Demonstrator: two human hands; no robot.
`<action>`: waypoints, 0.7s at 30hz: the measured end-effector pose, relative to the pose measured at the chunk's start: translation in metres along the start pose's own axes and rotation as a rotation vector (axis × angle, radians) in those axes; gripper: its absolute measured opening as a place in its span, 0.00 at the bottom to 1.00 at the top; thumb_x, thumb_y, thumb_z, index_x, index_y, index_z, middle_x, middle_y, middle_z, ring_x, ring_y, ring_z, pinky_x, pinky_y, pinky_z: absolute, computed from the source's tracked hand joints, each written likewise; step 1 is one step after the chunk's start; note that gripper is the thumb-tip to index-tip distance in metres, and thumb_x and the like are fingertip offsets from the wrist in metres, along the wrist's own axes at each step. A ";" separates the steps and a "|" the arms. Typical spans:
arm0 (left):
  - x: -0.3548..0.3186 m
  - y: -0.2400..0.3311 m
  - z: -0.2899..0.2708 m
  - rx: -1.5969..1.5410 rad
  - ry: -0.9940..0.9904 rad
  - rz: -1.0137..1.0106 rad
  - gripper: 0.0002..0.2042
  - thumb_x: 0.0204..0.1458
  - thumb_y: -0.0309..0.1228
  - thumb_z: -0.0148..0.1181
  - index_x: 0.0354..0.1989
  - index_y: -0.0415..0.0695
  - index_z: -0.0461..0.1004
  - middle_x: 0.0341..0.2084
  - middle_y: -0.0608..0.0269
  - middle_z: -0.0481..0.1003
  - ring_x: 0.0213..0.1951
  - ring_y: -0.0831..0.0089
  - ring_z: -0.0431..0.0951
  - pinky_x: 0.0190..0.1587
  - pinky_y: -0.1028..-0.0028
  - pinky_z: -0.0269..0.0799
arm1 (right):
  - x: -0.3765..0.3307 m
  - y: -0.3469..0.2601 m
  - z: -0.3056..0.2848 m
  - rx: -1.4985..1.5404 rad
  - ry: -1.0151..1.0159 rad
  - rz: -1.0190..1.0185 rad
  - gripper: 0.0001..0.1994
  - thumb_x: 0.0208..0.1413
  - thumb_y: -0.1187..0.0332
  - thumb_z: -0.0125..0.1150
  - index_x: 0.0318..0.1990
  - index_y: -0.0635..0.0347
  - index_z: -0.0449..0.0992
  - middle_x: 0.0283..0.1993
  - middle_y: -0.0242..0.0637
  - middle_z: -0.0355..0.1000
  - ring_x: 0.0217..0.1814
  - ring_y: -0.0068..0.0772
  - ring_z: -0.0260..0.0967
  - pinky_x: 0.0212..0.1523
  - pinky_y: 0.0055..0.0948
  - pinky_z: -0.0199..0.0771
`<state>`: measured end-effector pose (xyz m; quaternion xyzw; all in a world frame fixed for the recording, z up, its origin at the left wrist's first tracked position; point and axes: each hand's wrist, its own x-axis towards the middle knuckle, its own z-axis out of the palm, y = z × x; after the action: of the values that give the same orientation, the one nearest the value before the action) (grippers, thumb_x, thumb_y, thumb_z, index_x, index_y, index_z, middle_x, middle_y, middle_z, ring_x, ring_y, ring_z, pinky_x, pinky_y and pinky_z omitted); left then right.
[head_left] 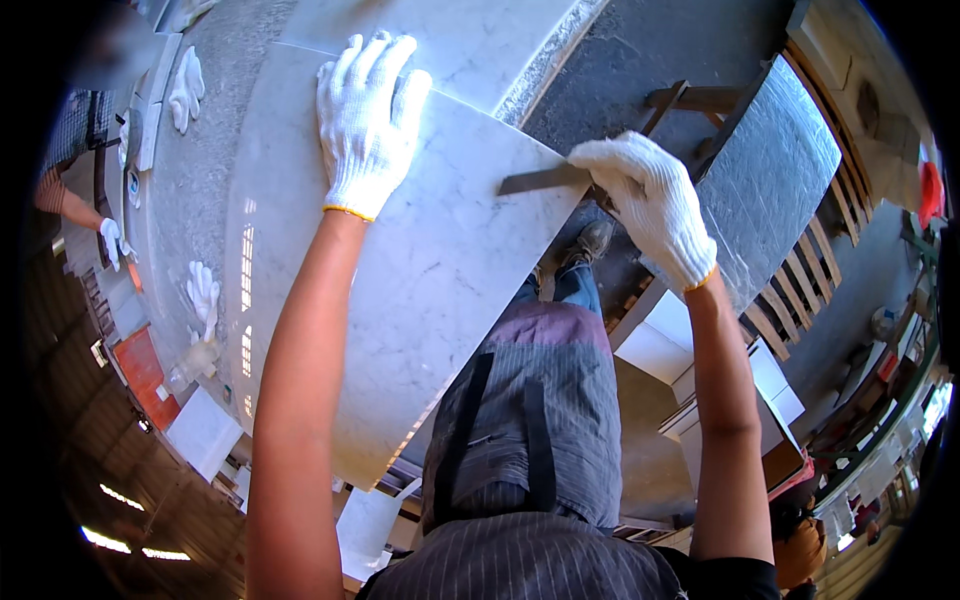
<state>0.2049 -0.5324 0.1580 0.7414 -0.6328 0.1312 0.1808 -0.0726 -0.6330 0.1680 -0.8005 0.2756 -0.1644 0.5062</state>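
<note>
A white marble slab (pixel 450 205) with grey veins lies in front of me, one corner pointing right. My left hand (pixel 372 125), in a white knitted glove, rests flat on it with the fingers spread. My right hand (pixel 645 195), gloved the same way, is closed around a flat grey metal blade (pixel 543 180) at the slab's right corner. The blade reaches left over the slab's surface. Its other end is hidden in my fingers, so the exact kind of tool cannot be made out.
Another marble slab (pixel 440 30) adjoins at the far side. Spare white gloves (pixel 186 90) lie at the left, near a clear plastic bottle (pixel 190 365). A co-worker's gloved hand (pixel 115 243) shows at far left. Right stand a grey slab (pixel 775 170) and wooden pallet slats (pixel 800 285).
</note>
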 end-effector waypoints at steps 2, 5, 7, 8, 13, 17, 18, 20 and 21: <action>-0.002 -0.003 0.002 0.003 0.010 0.009 0.16 0.57 0.36 0.55 0.52 0.48 0.72 0.51 0.56 0.72 0.58 0.54 0.66 0.59 0.60 0.58 | 0.004 0.005 0.000 0.020 0.021 -0.031 0.11 0.55 0.80 0.53 0.42 0.61 0.79 0.35 0.42 0.74 0.35 0.38 0.72 0.38 0.29 0.73; -0.001 -0.001 0.002 0.002 0.017 0.000 0.16 0.57 0.36 0.55 0.53 0.47 0.72 0.52 0.56 0.71 0.58 0.54 0.66 0.60 0.60 0.59 | -0.009 0.009 -0.008 0.056 -0.052 -0.023 0.11 0.55 0.78 0.54 0.43 0.60 0.80 0.35 0.40 0.74 0.34 0.34 0.72 0.37 0.28 0.72; -0.002 0.002 0.000 -0.014 0.034 -0.014 0.17 0.57 0.36 0.56 0.54 0.47 0.72 0.52 0.56 0.71 0.58 0.54 0.66 0.60 0.60 0.58 | -0.036 0.009 -0.022 0.072 -0.143 0.005 0.11 0.55 0.77 0.56 0.43 0.58 0.80 0.36 0.38 0.75 0.33 0.30 0.72 0.36 0.27 0.72; -0.005 0.000 0.000 -0.026 0.047 -0.021 0.17 0.57 0.36 0.56 0.54 0.46 0.72 0.52 0.56 0.71 0.58 0.54 0.66 0.60 0.60 0.58 | -0.050 0.008 -0.027 0.112 -0.145 0.111 0.10 0.54 0.75 0.58 0.43 0.59 0.80 0.36 0.36 0.75 0.33 0.27 0.71 0.36 0.26 0.71; -0.013 0.029 -0.006 -0.011 0.051 0.006 0.21 0.56 0.36 0.57 0.58 0.45 0.67 0.56 0.54 0.68 0.60 0.55 0.64 0.61 0.59 0.57 | -0.151 0.034 -0.011 1.113 0.321 0.533 0.21 0.54 0.69 0.63 0.55 0.64 0.71 0.40 0.34 0.74 0.30 0.21 0.67 0.31 0.21 0.68; -0.044 0.113 -0.033 -0.435 -0.226 0.209 0.23 0.53 0.35 0.57 0.58 0.44 0.67 0.56 0.54 0.68 0.61 0.55 0.63 0.64 0.54 0.53 | -0.167 0.010 0.035 1.262 0.603 0.751 0.30 0.54 0.60 0.65 0.62 0.55 0.59 0.23 0.21 0.62 0.22 0.16 0.57 0.25 0.19 0.57; -0.055 0.134 -0.041 -0.602 -0.312 0.225 0.22 0.54 0.35 0.57 0.58 0.44 0.67 0.57 0.55 0.68 0.62 0.55 0.63 0.65 0.54 0.53 | -0.169 0.006 0.043 1.496 0.490 0.516 0.29 0.56 0.70 0.61 0.65 0.55 0.58 0.32 0.29 0.69 0.29 0.20 0.66 0.29 0.21 0.66; -0.080 0.154 -0.054 -0.912 -0.330 0.163 0.24 0.53 0.35 0.60 0.59 0.44 0.66 0.55 0.53 0.69 0.58 0.56 0.68 0.62 0.55 0.59 | -0.165 -0.004 0.055 1.460 0.555 0.526 0.31 0.56 0.67 0.61 0.66 0.56 0.55 0.28 0.28 0.66 0.26 0.19 0.61 0.28 0.20 0.63; -0.087 0.159 -0.060 -1.029 -0.350 0.063 0.25 0.53 0.34 0.61 0.59 0.43 0.66 0.53 0.52 0.69 0.55 0.57 0.71 0.60 0.58 0.64 | -0.163 -0.010 0.060 1.404 0.552 0.482 0.33 0.56 0.66 0.62 0.67 0.56 0.54 0.27 0.28 0.65 0.26 0.18 0.60 0.28 0.19 0.63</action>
<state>0.0362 -0.4501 0.1910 0.5486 -0.6580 -0.3154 0.4083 -0.1669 -0.4872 0.1531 -0.1424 0.3887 -0.3782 0.8280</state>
